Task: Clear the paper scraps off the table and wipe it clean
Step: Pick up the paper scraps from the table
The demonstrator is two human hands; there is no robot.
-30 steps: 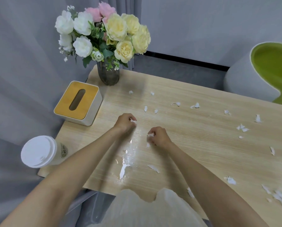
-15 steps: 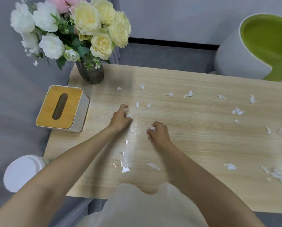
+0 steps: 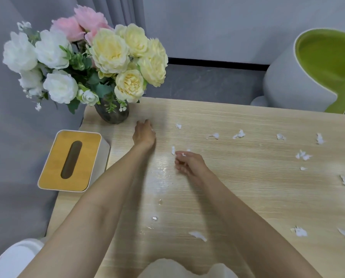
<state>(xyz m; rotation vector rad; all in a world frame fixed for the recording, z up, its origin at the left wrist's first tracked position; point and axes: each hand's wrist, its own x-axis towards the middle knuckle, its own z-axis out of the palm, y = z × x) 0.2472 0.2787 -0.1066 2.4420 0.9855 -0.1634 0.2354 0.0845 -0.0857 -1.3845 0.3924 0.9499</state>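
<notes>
Paper scraps (image 3: 240, 134): strewn over table (image 3: 247, 197), mostly toward 3 o'clock.
Right hand (image 3: 189, 164): curled, pinching gathered bits.
Left hand (image 3: 144, 134): grip unclear.
Nearest loose scrap (image 3: 173, 150): just beside right hand, at its 11 o'clock, long axis 12–6.

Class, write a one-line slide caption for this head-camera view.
Left hand stretched out near the flower vase, right hand curled round a paper scrap, more scraps strewn over the wooden table.

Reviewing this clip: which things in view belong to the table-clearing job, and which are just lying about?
Job: paper scraps, table, left hand, right hand (pinching a scrap).
Lying about: flower vase, tissue box, white lid, green chair.
</notes>
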